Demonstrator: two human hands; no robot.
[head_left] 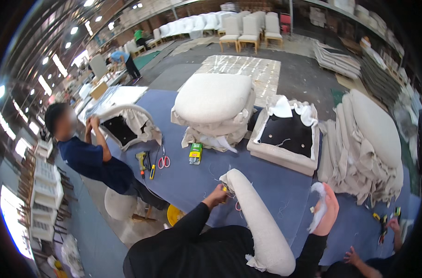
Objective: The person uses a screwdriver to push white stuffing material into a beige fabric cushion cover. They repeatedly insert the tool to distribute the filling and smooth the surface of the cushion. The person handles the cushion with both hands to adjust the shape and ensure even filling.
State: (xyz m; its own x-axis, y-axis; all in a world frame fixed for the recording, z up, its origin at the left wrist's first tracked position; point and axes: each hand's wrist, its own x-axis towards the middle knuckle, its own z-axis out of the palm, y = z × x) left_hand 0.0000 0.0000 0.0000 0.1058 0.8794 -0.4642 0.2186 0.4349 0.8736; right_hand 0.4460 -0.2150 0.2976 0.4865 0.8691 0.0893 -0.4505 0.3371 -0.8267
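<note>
A beige fabric-covered chair seat [259, 222] stands on edge, leaning against my body at the table's near side. My left hand [215, 197] is beside its far end, closed around a small yellow-and-black tool [225, 190] whose kind I cannot make out. A red scissor-like loop [238, 206] shows by the seat, partly hidden behind it. To the right of the seat, raised above the table, my right hand [329, 211] holds a curled strip of white wadding [318, 206].
The blue table [183, 180] carries stacked padded seats [213, 97], an upturned seat [285, 134], a green box [195, 153], red-handled scissors [164, 161] and a staple gun [143, 162]. Piled covers [359, 143] stand right. Co-workers handle a seat [130, 125] at left and reach in lower right.
</note>
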